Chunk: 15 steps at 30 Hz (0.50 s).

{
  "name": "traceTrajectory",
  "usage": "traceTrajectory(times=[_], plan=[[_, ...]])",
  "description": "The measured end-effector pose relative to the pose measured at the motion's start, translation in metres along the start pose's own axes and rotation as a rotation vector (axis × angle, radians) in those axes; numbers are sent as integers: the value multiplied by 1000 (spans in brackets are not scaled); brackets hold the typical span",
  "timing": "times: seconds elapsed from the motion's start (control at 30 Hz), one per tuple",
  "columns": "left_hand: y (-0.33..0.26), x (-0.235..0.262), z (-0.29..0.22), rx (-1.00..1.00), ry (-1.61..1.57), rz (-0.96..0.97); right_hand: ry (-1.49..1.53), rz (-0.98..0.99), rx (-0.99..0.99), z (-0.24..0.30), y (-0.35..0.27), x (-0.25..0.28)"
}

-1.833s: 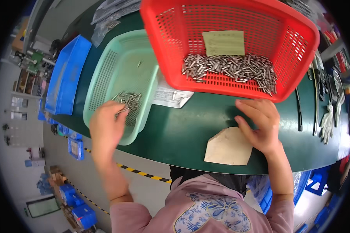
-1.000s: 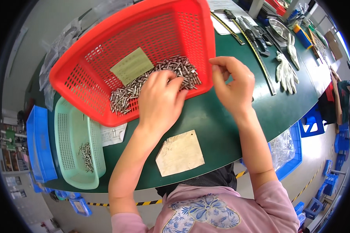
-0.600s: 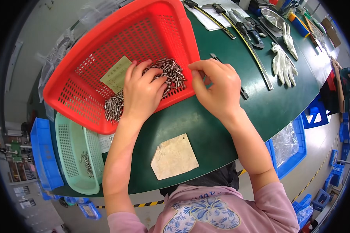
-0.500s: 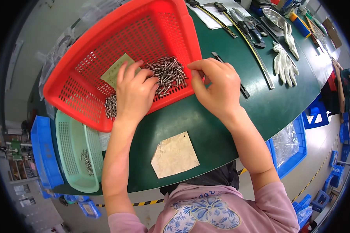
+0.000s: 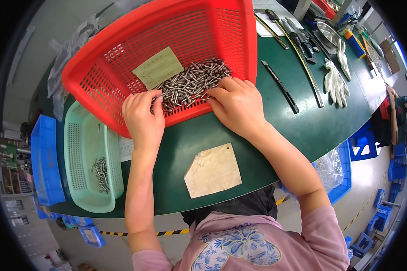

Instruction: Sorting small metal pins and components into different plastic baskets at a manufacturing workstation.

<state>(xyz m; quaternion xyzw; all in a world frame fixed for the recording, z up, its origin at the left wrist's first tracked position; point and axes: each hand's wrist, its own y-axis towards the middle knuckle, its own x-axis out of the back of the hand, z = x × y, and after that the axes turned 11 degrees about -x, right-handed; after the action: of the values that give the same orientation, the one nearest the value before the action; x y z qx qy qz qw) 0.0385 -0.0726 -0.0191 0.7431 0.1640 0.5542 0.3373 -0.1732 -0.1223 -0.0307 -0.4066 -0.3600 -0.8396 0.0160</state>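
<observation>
Inside 1 red basket of metal pins — 2 hands, fingers nearly together, hold unclear

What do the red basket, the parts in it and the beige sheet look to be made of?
Red basket: most likely moulded plastic with a slight sheen, judging by its even colour, rounded rim and rows of slots.
Parts: metal, perhaps steel, given the silvery glints.
Beige sheet: matte and mottled with one ragged edge; card or thin board, I can't tell which.
</observation>
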Motion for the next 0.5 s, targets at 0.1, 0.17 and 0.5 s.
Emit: traceTrajectory(times=[0.1, 0.17, 0.5], plan=[[-4, -5, 8, 18, 62, -30, -52, 45, 26, 3, 0, -6], [-1, -6, 11, 27, 82, -53, -69, 71, 49, 6, 2, -7], [-26, 3, -33, 655, -1000, -143, -198, 101, 76, 7, 5, -8]])
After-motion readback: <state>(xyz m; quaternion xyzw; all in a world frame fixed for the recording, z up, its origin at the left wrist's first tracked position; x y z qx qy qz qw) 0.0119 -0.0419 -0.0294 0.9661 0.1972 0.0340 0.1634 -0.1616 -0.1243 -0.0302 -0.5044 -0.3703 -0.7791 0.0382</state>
